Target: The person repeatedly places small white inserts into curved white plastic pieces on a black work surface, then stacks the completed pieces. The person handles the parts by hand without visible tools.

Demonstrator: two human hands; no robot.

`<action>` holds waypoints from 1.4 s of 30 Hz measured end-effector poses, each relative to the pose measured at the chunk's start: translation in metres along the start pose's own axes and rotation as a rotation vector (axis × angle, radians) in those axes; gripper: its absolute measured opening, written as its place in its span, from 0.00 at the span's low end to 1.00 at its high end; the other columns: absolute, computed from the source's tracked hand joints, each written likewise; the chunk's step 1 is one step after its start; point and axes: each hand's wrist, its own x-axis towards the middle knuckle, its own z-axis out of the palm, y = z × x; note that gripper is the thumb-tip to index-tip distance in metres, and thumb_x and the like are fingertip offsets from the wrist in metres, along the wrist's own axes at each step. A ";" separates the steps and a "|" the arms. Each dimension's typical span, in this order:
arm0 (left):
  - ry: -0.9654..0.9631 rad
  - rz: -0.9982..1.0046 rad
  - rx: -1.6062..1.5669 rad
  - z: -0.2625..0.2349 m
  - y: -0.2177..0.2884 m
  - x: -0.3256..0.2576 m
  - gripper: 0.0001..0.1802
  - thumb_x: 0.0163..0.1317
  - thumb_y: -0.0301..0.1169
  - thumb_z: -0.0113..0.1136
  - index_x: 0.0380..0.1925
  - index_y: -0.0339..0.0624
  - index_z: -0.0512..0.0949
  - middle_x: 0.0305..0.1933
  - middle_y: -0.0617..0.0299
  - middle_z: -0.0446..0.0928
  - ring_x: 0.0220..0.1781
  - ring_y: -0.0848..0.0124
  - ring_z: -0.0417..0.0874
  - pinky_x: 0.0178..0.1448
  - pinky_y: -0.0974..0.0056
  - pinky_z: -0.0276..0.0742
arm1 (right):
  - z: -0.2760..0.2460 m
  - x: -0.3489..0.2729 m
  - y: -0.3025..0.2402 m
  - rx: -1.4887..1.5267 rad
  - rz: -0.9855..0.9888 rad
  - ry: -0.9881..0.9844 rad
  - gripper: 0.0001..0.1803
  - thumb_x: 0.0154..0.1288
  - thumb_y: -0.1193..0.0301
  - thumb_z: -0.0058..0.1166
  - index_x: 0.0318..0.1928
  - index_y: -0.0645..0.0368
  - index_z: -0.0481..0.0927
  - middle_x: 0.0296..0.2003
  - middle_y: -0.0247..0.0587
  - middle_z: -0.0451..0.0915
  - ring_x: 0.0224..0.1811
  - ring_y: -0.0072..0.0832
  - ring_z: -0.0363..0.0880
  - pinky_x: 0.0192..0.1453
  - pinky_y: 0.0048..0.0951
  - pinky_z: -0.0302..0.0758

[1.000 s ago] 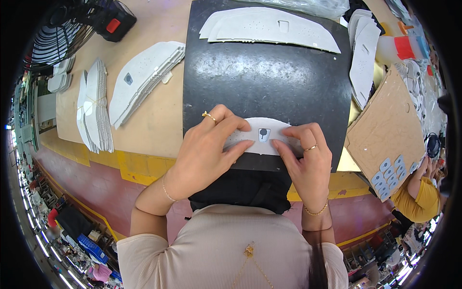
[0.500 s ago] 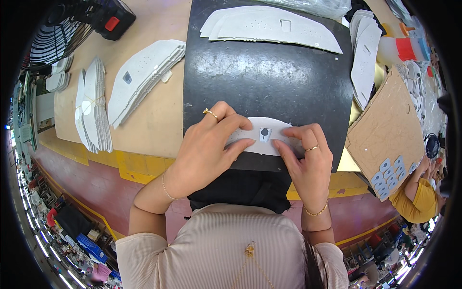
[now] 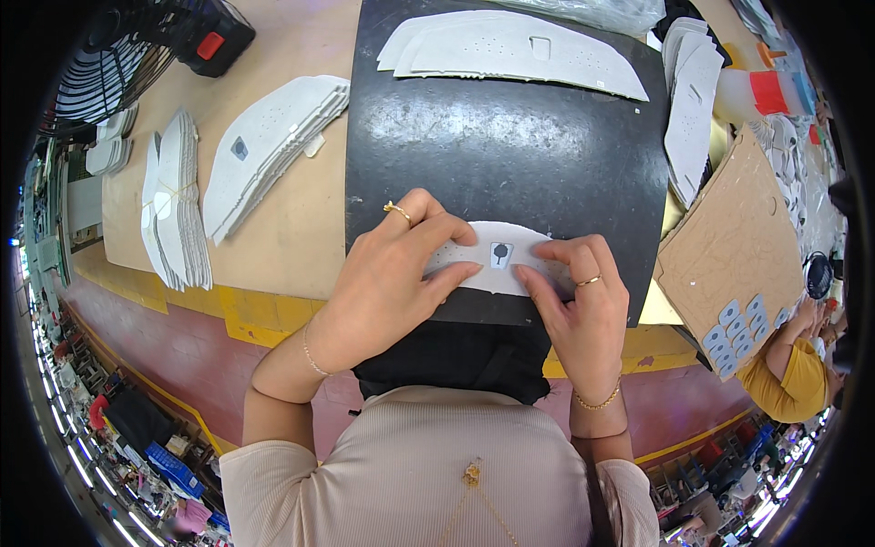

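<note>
On black mat (image 3: 510,146), fingers (image 3: 456,273) pressed flat on white piece (image 3: 483,269); white stacks (image 3: 264,155) well apart.

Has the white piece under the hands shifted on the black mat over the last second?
No. The white piece sits at the same spot near the black mat's front edge.

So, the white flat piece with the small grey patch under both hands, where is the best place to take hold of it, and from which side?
Probably at its two ends, from the near edge. The white piece is thin and lies flat on the black mat, with the grey patch in its middle. The left hand and right hand already press either side, leaving the patch uncovered.
</note>
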 end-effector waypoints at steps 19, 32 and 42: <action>0.004 -0.019 0.001 0.000 0.000 0.001 0.14 0.59 0.28 0.74 0.43 0.39 0.81 0.42 0.58 0.72 0.42 0.59 0.80 0.44 0.57 0.78 | 0.000 0.000 -0.001 -0.018 0.006 -0.006 0.12 0.59 0.73 0.73 0.41 0.59 0.83 0.35 0.38 0.79 0.32 0.36 0.79 0.37 0.34 0.75; 0.026 -0.066 -0.017 0.001 0.004 0.003 0.14 0.55 0.25 0.76 0.42 0.38 0.84 0.40 0.58 0.74 0.43 0.62 0.80 0.49 0.62 0.77 | 0.001 0.000 -0.002 -0.057 0.018 -0.020 0.11 0.61 0.72 0.71 0.42 0.57 0.84 0.36 0.38 0.79 0.33 0.36 0.79 0.39 0.36 0.76; 0.058 -0.030 0.063 0.007 0.006 -0.001 0.14 0.58 0.28 0.75 0.45 0.44 0.87 0.41 0.59 0.73 0.38 0.63 0.79 0.40 0.60 0.77 | 0.000 -0.001 -0.004 -0.132 0.000 -0.050 0.12 0.63 0.70 0.69 0.47 0.53 0.88 0.39 0.38 0.78 0.34 0.36 0.79 0.40 0.36 0.76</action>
